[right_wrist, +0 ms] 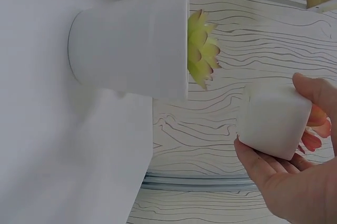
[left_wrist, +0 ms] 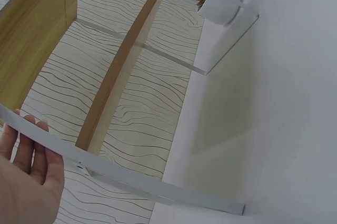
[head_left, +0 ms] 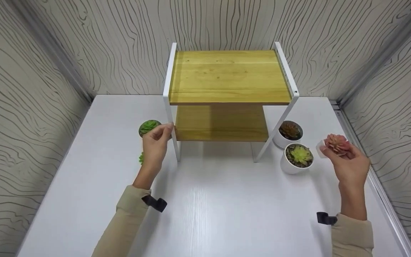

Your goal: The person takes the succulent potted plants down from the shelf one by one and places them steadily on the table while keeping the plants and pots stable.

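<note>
A two-tier wooden shelf [head_left: 227, 76] with a white metal frame stands against the back wall. At its left front leg [left_wrist: 121, 174], my left hand [head_left: 155, 142] grips the white metal, fingers behind the bar; the thumb is hidden in the left wrist view. My right hand [head_left: 351, 167] holds a small white square pot [right_wrist: 274, 121] with a pink artificial succulent [head_left: 336, 143], raised off the table at the right. Nearest to that hand is a round white pot with a yellow-green succulent [head_left: 300, 155]. Behind it sits another white pot with a dark brown succulent [head_left: 289, 130].
Left of the shelf, a green succulent [head_left: 149, 125] in a pot shows partly behind my left hand. A smaller green plant [head_left: 141, 158] is mostly hidden by my wrist. A metal rail [head_left: 387, 203] runs along the right edge of the white table [head_left: 205, 214].
</note>
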Action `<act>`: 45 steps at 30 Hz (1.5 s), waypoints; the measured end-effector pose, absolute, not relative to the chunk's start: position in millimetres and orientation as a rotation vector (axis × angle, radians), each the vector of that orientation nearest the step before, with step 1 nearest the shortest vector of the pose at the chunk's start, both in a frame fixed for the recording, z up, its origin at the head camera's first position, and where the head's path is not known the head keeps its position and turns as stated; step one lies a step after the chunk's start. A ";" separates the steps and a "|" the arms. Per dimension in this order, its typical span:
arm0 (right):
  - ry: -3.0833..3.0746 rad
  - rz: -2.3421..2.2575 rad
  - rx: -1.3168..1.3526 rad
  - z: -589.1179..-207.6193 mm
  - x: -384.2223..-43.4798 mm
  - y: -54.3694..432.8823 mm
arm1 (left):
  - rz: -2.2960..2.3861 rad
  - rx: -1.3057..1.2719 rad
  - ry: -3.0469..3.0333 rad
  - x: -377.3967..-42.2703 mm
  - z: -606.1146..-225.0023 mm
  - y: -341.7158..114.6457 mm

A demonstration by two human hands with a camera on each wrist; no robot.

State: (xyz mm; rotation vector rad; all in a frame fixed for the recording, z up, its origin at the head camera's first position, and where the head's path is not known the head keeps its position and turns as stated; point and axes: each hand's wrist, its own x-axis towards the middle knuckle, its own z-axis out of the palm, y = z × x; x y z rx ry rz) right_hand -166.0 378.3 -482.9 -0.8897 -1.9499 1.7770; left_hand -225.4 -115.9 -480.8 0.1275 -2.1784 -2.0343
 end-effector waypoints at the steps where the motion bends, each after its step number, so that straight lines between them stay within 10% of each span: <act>1: -1.949 1.781 -0.897 -483.8 -166.6 379.5 | -2.034 0.126 -2.178 -225.2 -480.6 -115.9; 45: -2.589 1.322 -0.992 -528.2 -204.6 411.9 | -2.035 0.138 -2.192 -224.3 -482.1 -116.4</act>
